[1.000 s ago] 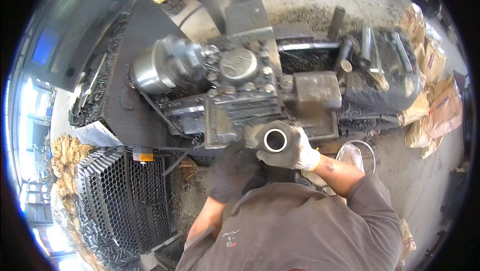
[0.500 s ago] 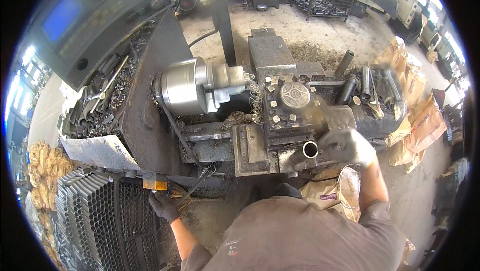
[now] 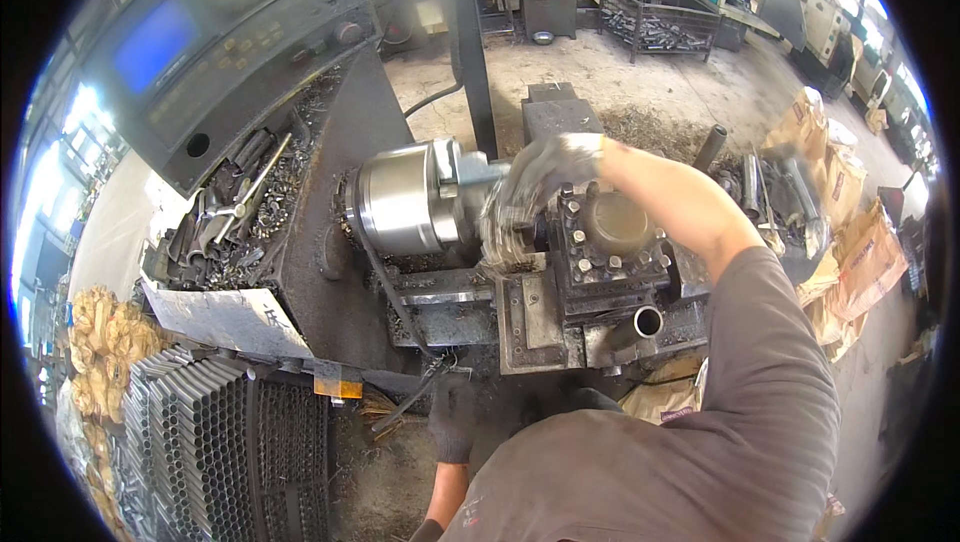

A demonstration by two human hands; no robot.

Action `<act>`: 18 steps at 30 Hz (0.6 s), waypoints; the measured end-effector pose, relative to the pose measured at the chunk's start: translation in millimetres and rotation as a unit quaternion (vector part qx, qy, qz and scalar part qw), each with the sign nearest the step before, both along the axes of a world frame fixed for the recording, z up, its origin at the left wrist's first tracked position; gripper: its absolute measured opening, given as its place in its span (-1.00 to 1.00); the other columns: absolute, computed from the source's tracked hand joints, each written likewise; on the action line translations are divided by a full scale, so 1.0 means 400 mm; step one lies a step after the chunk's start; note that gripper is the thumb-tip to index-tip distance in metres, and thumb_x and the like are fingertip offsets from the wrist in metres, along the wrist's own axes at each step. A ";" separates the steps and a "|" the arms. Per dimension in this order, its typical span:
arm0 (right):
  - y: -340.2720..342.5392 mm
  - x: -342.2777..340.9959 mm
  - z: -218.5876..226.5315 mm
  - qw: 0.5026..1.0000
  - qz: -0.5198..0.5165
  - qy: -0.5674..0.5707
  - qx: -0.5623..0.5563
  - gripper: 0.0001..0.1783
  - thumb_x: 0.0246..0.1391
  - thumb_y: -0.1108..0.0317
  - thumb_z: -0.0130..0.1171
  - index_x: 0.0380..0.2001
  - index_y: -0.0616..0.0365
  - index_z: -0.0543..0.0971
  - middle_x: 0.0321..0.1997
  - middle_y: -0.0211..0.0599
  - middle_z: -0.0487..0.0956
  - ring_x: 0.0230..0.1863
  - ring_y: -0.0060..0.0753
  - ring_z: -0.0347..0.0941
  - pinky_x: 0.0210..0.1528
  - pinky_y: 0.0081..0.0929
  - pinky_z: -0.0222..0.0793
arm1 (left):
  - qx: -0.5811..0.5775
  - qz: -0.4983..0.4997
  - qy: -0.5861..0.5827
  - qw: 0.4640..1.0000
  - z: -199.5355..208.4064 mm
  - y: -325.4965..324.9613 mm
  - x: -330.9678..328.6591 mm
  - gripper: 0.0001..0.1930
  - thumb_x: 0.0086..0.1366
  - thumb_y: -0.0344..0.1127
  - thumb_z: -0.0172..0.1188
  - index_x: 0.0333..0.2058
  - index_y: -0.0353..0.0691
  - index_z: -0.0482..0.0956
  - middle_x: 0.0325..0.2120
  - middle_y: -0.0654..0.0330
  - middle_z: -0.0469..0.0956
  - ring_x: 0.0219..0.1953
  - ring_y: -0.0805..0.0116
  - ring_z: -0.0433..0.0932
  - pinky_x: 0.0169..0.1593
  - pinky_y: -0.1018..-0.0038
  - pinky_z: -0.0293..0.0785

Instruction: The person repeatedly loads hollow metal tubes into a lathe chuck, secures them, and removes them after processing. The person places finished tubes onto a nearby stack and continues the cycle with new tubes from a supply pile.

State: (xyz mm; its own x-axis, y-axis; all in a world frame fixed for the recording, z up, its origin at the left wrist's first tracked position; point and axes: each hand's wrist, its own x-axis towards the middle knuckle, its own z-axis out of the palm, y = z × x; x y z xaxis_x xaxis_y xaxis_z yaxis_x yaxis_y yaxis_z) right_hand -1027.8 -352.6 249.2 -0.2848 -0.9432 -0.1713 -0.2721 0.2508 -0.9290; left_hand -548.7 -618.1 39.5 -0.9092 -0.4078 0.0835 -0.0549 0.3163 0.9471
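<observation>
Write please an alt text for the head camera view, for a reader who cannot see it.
A person's gloved right hand, blurred by motion, reaches to the shiny metal chuck of a lathe. The dark-gloved left hand hangs low in front of the machine, near a rack of metal tubes.

Machine workshop; lathe chuck; control panel; stacked tubes

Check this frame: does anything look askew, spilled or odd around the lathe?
Metal swarf lies heaped with loose tools in the tray left of the chuck, and chips litter the floor behind. The gloved right hand at the chuck is blurred. Nothing looks damaged.
</observation>
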 end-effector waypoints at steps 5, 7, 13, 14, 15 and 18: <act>0.179 -0.194 0.045 0.636 -0.140 0.617 0.442 -0.67 0.25 0.31 0.31 0.05 0.08 0.76 0.24 -0.07 0.69 0.07 -0.09 0.73 0.04 -0.20 0.73 | -0.103 -0.001 -0.141 0.985 0.157 0.034 -0.006 -0.61 0.40 -0.22 0.31 0.15 -0.14 0.59 -0.09 0.07 0.69 -0.03 0.07 0.68 0.13 0.20 0.59; 0.163 -0.200 0.028 0.767 -0.315 0.532 0.170 -0.71 0.16 0.27 0.37 -0.08 0.12 0.77 0.03 -0.10 0.77 -0.05 -0.11 0.75 -0.06 -0.19 0.70 | -0.204 -0.016 -0.113 0.972 0.210 0.044 -0.099 -0.57 0.35 -0.19 0.35 0.16 -0.13 0.59 -0.08 0.05 0.68 -0.01 -0.03 0.66 0.17 0.09 0.57; -0.081 -0.082 -0.084 0.929 -0.039 0.257 0.262 -0.63 0.09 0.02 0.53 -0.40 0.14 0.78 -0.45 -0.31 0.75 -0.47 -0.41 0.66 -0.43 -0.37 0.55 | -0.493 -0.084 0.227 0.836 0.376 0.147 -0.487 -0.36 0.05 -0.22 0.48 0.15 -0.21 0.57 0.18 -0.05 0.53 0.28 -0.13 0.48 0.42 -0.15 0.34; -0.108 -0.063 -0.110 0.927 -0.015 0.301 0.223 -0.62 0.09 0.03 0.54 -0.52 0.11 0.73 -0.55 -0.35 0.70 -0.53 -0.43 0.61 -0.48 -0.36 0.51 | -0.514 -0.097 0.235 0.819 0.400 0.161 -0.553 -0.32 0.00 -0.22 0.50 0.14 -0.24 0.57 0.19 -0.07 0.51 0.31 -0.14 0.45 0.46 -0.18 0.27; -0.130 -0.056 -0.123 0.913 0.002 0.341 0.224 -0.58 0.09 0.03 0.54 -0.65 0.07 0.68 -0.64 -0.39 0.64 -0.60 -0.45 0.55 -0.53 -0.35 0.46 | -0.534 -0.110 0.242 0.802 0.417 0.169 -0.617 -0.29 -0.06 -0.22 0.52 0.14 -0.26 0.56 0.21 -0.08 0.49 0.34 -0.15 0.42 0.50 -0.21 0.20; -0.090 -0.078 -0.132 0.887 0.079 0.435 0.132 -0.58 0.12 0.06 0.51 -0.66 0.06 0.64 -0.66 -0.39 0.62 -0.61 -0.44 0.53 -0.52 -0.33 0.44 | -0.587 -0.087 0.254 0.764 0.419 0.195 -0.800 -0.29 0.02 -0.08 0.53 0.16 -0.18 0.56 0.11 -0.05 0.56 0.29 -0.11 0.46 0.50 -0.21 0.16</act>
